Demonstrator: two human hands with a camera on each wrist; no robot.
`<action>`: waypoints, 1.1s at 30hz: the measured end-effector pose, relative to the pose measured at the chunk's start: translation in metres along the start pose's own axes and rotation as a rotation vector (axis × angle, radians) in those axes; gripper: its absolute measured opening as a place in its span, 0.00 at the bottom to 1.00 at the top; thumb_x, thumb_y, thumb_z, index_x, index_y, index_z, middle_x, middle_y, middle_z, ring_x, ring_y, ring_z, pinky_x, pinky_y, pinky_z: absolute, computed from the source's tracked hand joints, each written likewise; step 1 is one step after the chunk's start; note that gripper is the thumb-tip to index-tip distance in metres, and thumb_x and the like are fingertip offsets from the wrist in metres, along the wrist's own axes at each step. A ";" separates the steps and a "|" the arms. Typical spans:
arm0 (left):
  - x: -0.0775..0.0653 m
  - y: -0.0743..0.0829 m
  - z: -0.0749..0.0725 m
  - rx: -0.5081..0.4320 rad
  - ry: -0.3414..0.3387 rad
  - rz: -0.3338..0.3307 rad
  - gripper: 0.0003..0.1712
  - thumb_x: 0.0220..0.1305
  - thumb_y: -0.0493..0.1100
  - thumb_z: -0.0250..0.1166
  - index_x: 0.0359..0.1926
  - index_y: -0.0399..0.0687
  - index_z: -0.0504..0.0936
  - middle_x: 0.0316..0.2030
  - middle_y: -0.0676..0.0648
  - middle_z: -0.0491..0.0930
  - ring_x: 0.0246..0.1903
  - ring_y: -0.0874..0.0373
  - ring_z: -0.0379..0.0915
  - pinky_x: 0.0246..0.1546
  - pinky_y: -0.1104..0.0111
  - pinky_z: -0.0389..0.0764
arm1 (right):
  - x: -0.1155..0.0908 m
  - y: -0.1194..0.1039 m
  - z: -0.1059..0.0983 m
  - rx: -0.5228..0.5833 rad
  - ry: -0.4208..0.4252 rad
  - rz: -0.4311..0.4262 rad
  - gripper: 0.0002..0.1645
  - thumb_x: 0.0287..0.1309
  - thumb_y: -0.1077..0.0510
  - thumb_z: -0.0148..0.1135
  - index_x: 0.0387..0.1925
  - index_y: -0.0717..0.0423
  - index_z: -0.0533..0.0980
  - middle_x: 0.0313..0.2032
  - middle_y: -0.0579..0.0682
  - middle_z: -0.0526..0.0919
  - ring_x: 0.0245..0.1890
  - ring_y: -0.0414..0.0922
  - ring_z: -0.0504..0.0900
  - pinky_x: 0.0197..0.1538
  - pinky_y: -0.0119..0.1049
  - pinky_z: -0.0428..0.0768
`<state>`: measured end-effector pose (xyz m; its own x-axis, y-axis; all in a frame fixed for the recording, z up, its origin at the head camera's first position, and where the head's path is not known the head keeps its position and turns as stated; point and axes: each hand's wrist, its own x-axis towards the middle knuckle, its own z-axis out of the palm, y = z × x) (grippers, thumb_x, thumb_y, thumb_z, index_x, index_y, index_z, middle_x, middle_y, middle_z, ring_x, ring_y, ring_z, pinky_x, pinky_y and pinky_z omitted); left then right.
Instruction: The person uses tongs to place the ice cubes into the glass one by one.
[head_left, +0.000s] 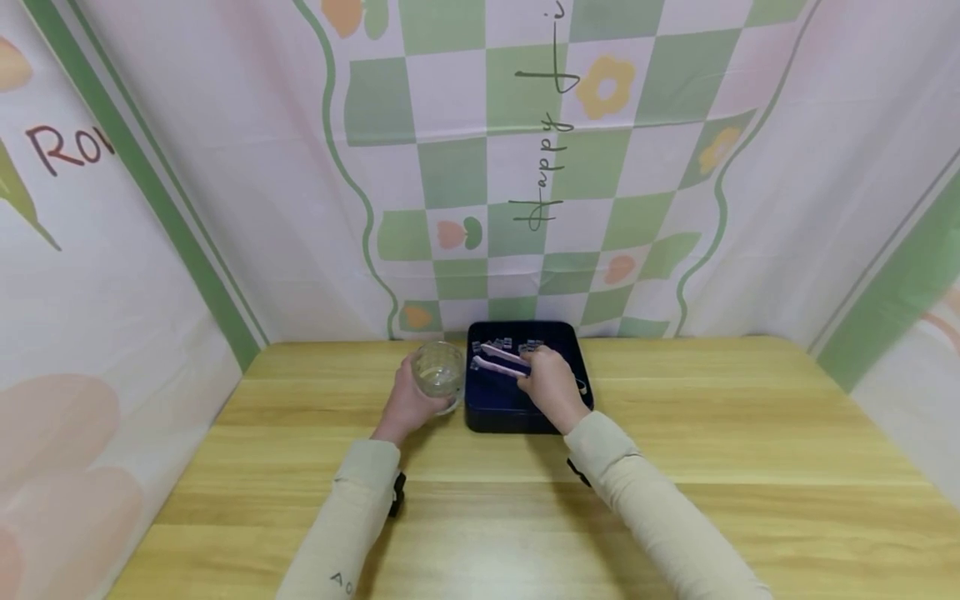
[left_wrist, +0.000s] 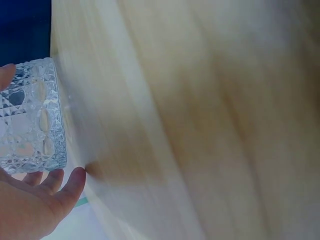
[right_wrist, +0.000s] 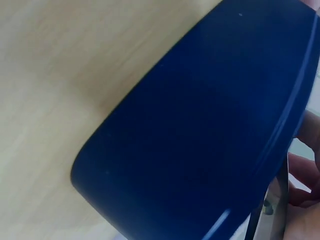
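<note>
My left hand (head_left: 408, 402) holds a clear cut-glass cup (head_left: 441, 360) from its left side, just beside a dark blue tray (head_left: 498, 422). In the left wrist view the cup's (left_wrist: 42, 117) faceted wall shows between thumb and fingers. Over the tray, my right hand (head_left: 553, 385) grips a pair of pink tongs (head_left: 501, 368), their two arms spread apart and pointing left. Several small clear cubes (head_left: 531, 345) lie toward the back of the tray, some near the tong tips. In the right wrist view the tray's outer wall (right_wrist: 190, 120) hides most of the work.
The wooden table (head_left: 480, 517) runs up to a patterned cloth (head_left: 525, 167) hanging right behind the tray. A small pale ring-shaped piece (head_left: 581, 387) shows at the tray's right side. More cloth (head_left: 135, 350) hangs along the left side.
</note>
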<state>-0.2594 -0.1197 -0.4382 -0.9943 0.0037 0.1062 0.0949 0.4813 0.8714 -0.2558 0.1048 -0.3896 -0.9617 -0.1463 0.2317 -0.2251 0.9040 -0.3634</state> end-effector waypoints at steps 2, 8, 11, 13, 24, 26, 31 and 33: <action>0.000 0.000 0.000 -0.005 0.003 0.001 0.57 0.39 0.37 0.76 0.69 0.37 0.54 0.63 0.33 0.64 0.63 0.39 0.64 0.66 0.45 0.66 | 0.000 0.001 0.002 -0.001 -0.023 0.008 0.23 0.51 0.61 0.68 0.50 0.67 0.79 0.45 0.63 0.82 0.45 0.58 0.81 0.46 0.48 0.83; 0.001 -0.003 0.001 -0.003 0.017 0.023 0.56 0.38 0.37 0.77 0.68 0.37 0.56 0.62 0.34 0.66 0.62 0.40 0.66 0.65 0.46 0.67 | 0.001 0.005 0.008 -0.016 -0.036 0.006 0.20 0.52 0.62 0.67 0.48 0.66 0.80 0.45 0.63 0.82 0.46 0.58 0.81 0.47 0.48 0.83; 0.002 -0.004 0.002 -0.003 0.019 0.022 0.56 0.38 0.36 0.77 0.68 0.37 0.56 0.62 0.34 0.67 0.62 0.40 0.66 0.65 0.46 0.67 | 0.003 0.006 0.009 -0.027 -0.028 0.004 0.19 0.51 0.63 0.67 0.47 0.66 0.80 0.44 0.62 0.82 0.45 0.58 0.81 0.47 0.48 0.83; 0.002 -0.004 0.002 0.002 0.016 0.013 0.56 0.38 0.37 0.77 0.68 0.37 0.56 0.62 0.34 0.67 0.62 0.40 0.66 0.65 0.46 0.67 | 0.004 0.007 0.011 -0.031 -0.027 0.002 0.19 0.51 0.63 0.67 0.46 0.66 0.81 0.43 0.61 0.82 0.45 0.57 0.81 0.48 0.47 0.83; 0.001 -0.003 0.001 -0.004 0.015 0.019 0.56 0.39 0.37 0.77 0.68 0.36 0.55 0.62 0.34 0.66 0.62 0.39 0.66 0.65 0.46 0.67 | 0.009 0.008 0.016 -0.058 -0.030 -0.028 0.18 0.51 0.63 0.67 0.45 0.67 0.81 0.42 0.61 0.83 0.45 0.56 0.81 0.49 0.47 0.82; 0.001 -0.004 0.001 -0.006 0.017 0.018 0.56 0.38 0.37 0.77 0.68 0.36 0.56 0.62 0.34 0.67 0.62 0.40 0.66 0.65 0.47 0.67 | 0.010 0.008 0.017 -0.057 -0.028 -0.036 0.18 0.51 0.63 0.67 0.45 0.67 0.81 0.43 0.61 0.83 0.45 0.56 0.81 0.50 0.47 0.82; 0.002 -0.005 0.002 0.008 0.017 0.011 0.56 0.38 0.37 0.77 0.68 0.37 0.55 0.62 0.35 0.67 0.62 0.40 0.66 0.65 0.47 0.67 | 0.012 0.008 0.019 -0.066 -0.041 -0.073 0.19 0.51 0.63 0.67 0.47 0.67 0.80 0.44 0.62 0.83 0.46 0.57 0.81 0.50 0.47 0.82; 0.002 -0.005 0.002 0.013 0.019 0.009 0.57 0.38 0.37 0.77 0.68 0.38 0.55 0.62 0.34 0.67 0.62 0.40 0.66 0.65 0.46 0.68 | 0.012 0.007 0.020 -0.073 -0.049 -0.085 0.19 0.52 0.63 0.67 0.47 0.66 0.80 0.43 0.62 0.83 0.45 0.57 0.82 0.49 0.46 0.82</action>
<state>-0.2618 -0.1207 -0.4436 -0.9924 -0.0086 0.1228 0.1026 0.4928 0.8641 -0.2724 0.1013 -0.4075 -0.9467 -0.2412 0.2135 -0.2955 0.9141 -0.2778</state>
